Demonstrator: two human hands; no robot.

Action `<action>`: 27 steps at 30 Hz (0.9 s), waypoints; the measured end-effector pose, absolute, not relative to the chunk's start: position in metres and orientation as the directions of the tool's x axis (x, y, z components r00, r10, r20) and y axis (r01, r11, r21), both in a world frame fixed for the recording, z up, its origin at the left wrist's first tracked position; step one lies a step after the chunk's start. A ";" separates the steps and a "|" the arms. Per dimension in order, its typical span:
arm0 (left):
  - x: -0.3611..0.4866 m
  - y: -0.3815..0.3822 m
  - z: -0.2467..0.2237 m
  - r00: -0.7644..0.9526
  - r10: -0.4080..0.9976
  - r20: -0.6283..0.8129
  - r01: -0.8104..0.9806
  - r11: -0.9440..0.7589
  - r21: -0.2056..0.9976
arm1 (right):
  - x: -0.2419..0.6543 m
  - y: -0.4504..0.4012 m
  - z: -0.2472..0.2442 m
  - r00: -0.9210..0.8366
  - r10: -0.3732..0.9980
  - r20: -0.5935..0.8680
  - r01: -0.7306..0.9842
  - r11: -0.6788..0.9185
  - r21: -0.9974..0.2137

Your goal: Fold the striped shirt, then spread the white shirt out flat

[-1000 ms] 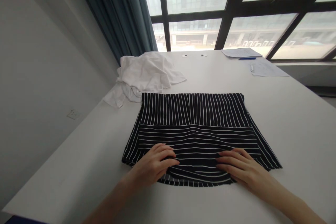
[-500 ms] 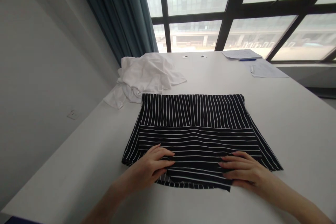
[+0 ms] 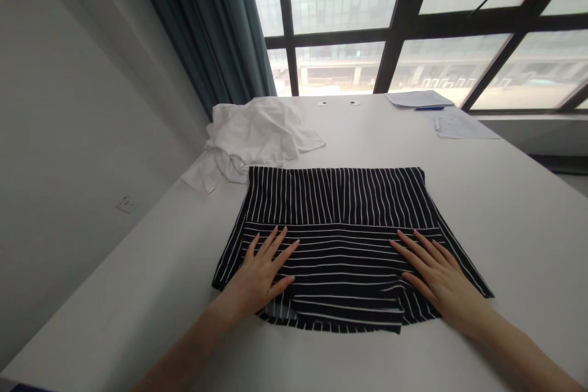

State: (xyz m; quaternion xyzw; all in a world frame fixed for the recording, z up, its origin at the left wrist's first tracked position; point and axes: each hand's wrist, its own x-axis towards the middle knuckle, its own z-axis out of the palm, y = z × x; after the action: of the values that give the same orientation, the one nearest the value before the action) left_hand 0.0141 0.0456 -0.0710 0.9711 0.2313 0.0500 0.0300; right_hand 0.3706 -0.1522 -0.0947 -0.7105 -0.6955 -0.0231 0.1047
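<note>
A black garment with white stripes (image 3: 340, 196) lies folded on the white table. Its upper part shows upright stripes, and the folded part nearer me has stripes running across. My left hand (image 3: 260, 275) rests flat on the left side of the fold, fingers spread. On the right side lies my right hand (image 3: 436, 275), also with spread fingers and gripping nothing. Between the hands, the near edge of the cloth is slightly rumpled and curved.
A crumpled white cloth (image 3: 257, 131) lies behind the garment at the left. Papers (image 3: 420, 98) and a blue pen (image 3: 429, 108) are at the table's back right. Beyond stand a blue curtain (image 3: 229, 30) and windows; a wall runs along the left.
Both hands have slid a little away from me over the striped cloth, and their fingers have spread wider. More of the garment's near right edge shows.
</note>
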 end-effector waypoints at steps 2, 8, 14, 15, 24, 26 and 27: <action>0.009 0.046 -0.074 0.888 0.455 0.069 0.451 -0.890 0.070 | 0.373 -0.158 -0.097 0.039 0.986 0.163 0.994 -0.022 -0.104; 0.000 0.055 -0.068 0.879 0.469 0.089 0.455 -0.880 0.136 | 0.394 -0.166 -0.090 0.080 0.986 0.150 0.989 -0.060 -0.134; 0.047 0.118 -0.055 0.780 0.561 0.278 0.535 -0.828 0.169 | 0.408 -0.098 -0.060 0.114 0.941 0.319 0.989 -0.077 -0.128; 0.060 0.131 -0.055 0.776 0.569 0.271 0.549 -0.822 0.155 | 0.407 -0.081 -0.059 0.121 0.934 0.336 0.990 -0.086 -0.115; 0.097 0.192 -0.089 0.798 0.600 0.061 0.594 -0.800 0.085 | 0.415 -0.025 -0.104 0.361 0.919 0.156 0.932 -0.358 -0.046; 0.092 0.195 -0.091 0.796 0.603 0.059 0.597 -0.797 0.088 | 0.419 -0.031 -0.106 0.356 0.923 0.148 0.934 -0.354 -0.041; 0.089 0.197 -0.091 0.787 0.615 0.055 0.609 -0.788 0.086 | 0.421 -0.034 -0.106 0.358 0.923 0.143 0.934 -0.355 -0.047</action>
State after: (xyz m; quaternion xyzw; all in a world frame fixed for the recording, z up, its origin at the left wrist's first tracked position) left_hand 0.0891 0.1971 -0.0908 0.9447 0.3239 0.0398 0.0319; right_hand 0.4208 -0.0341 -0.1057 -0.8218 -0.5648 -0.0459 0.0600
